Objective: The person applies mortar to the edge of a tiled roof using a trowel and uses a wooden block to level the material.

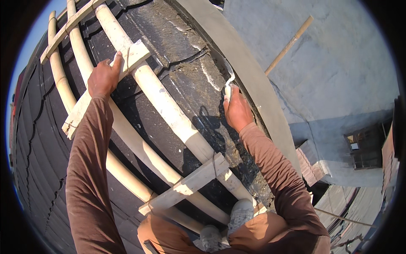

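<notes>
My left hand (105, 77) is closed round a pale wooden crosspiece (137, 54) of a bamboo ladder lying on the roof. My right hand (238, 109) grips a small tool (229, 89) with a whitish handle and a thin, bent neck. That neck reaches toward the seam between the roof edge and a grey cement ledge (253, 70). Its far end is hard to make out. Under it runs a band of rough mortar (198, 78) with white streaks. The hand's shadow falls on the mortar to its left.
The ladder's bamboo poles (167, 106) run up the dark roof tiles (40, 139), tied to a lower crosspiece (186, 186). My feet, in grey footwear (242, 213), are on the ladder. Beyond the ledge, a bamboo stick (289, 45) stands out against a grey wall (338, 63). Lower roofs lie below.
</notes>
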`<state>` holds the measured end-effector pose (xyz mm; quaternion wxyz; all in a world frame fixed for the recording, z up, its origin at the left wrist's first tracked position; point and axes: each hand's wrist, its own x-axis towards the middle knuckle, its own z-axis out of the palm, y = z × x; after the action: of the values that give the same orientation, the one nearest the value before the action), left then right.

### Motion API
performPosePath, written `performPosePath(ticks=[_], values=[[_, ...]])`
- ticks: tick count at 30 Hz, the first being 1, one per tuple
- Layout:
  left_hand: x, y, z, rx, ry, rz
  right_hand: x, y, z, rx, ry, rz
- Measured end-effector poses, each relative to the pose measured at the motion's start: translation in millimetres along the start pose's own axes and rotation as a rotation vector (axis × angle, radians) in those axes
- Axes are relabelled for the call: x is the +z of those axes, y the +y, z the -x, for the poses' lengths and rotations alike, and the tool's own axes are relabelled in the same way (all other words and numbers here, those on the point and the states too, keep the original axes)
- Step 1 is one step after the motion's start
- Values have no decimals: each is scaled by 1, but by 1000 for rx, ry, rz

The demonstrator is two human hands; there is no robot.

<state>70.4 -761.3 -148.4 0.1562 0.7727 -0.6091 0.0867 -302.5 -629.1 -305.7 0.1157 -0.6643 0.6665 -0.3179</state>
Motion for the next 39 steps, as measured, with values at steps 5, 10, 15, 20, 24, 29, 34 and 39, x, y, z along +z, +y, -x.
performPosePath(ticks=[5, 10, 15, 20, 24, 29, 34, 39], values=[[-5, 11, 4, -36, -4, 23, -2, -4, -26, 139, -123, -7], [-5, 0, 7, -39, -6, 5, -9, -16, 2, 88, -274, -71], [-12, 6, 7, -40, -16, -12, -14, -27, -12, 30, -42, -86], [0, 22, 6, 0, -24, 17, -4, -14, -35, 213, -107, -28], [2, 0, 0, 3, -4, -25, -14, -13, 34, 173, -225, -137], [-6, 5, 1, -6, -3, -26, -69, 26, 117, 93, -31, -72], [-1, 5, 1, -4, -20, -31, -69, 43, 132, 160, -36, -41], [-2, 5, -1, 2, -20, -49, -52, 56, 116, 255, -81, -63]])
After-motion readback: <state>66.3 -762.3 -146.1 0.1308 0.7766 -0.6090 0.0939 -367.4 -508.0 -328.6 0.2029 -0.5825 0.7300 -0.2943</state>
